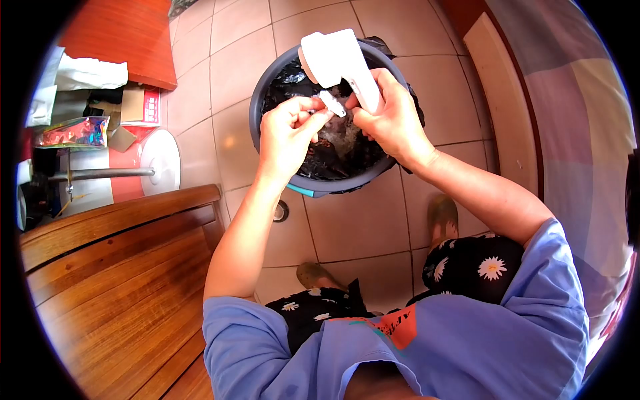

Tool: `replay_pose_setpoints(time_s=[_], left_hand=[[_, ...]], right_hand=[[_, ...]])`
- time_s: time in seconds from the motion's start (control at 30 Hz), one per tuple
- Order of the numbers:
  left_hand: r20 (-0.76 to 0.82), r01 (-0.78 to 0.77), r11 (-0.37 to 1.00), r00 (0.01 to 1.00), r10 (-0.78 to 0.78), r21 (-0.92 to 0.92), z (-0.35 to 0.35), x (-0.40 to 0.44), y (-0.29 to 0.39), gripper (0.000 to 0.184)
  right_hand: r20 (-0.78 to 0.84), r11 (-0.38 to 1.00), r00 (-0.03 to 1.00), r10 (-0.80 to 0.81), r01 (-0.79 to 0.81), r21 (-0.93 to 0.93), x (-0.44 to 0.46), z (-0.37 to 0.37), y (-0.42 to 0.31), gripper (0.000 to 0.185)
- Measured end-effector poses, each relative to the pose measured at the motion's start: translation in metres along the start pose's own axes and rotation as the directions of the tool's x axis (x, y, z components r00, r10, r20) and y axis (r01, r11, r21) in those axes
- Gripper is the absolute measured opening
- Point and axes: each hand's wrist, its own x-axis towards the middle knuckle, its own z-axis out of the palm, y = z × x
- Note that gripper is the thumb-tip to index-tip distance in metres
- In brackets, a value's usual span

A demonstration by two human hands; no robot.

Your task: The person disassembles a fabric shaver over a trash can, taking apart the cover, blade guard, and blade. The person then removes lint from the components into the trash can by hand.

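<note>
My right hand [395,127] is wrapped round the handle of a white handheld device [341,59], which looks like a fabric shaver with a wide round head. The head points up and to the left. Between the fingertips of my left hand [287,133] is a small white piece [333,104], pinched close to the shaver's handle; its exact kind is unclear. Both hands are over a round grey bin [256,110] lined with a black plastic bag [321,163]. Greyish fluff [343,137] lies inside the bin, partly hidden by my hands.
A wooden chair or bench [127,287] is at the lower left. Behind it, boxes and bags [73,133] stand near a round white base [161,160]. A bed with a checked cover [567,120] borders the right side. Tiled floor [347,230] surrounds the bin.
</note>
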Motion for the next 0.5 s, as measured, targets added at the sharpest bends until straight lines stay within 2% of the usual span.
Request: replay_pose_setpoints(time_s=[0.2,0.3,0.37,0.5], left_hand=[[0.018,-0.006,1.000,1.000,0.006,-0.019,0.001,0.000,0.001,0.016],[0.034,-0.004,1.000,0.999,0.005,-0.024,0.003,-0.001,0.001,0.016],[0.038,-0.004,1.000,0.999,0.004,-0.021,0.004,-0.001,0.001,0.016],[0.027,-0.014,1.000,1.000,0.013,0.016,0.006,0.000,0.001,0.016]], right_hand=[[-0.025,0.998,1.000,-0.004,0.002,-0.064,0.001,0.001,0.002,0.040],[-0.004,0.996,0.997,0.082,-0.082,-0.023,0.000,0.000,-0.001,0.041],[-0.013,0.997,0.999,-0.035,0.034,-0.075,0.002,0.001,0.007,0.035],[-0.031,0.990,0.997,-0.069,0.064,-0.129,0.001,0.002,0.007,0.035]])
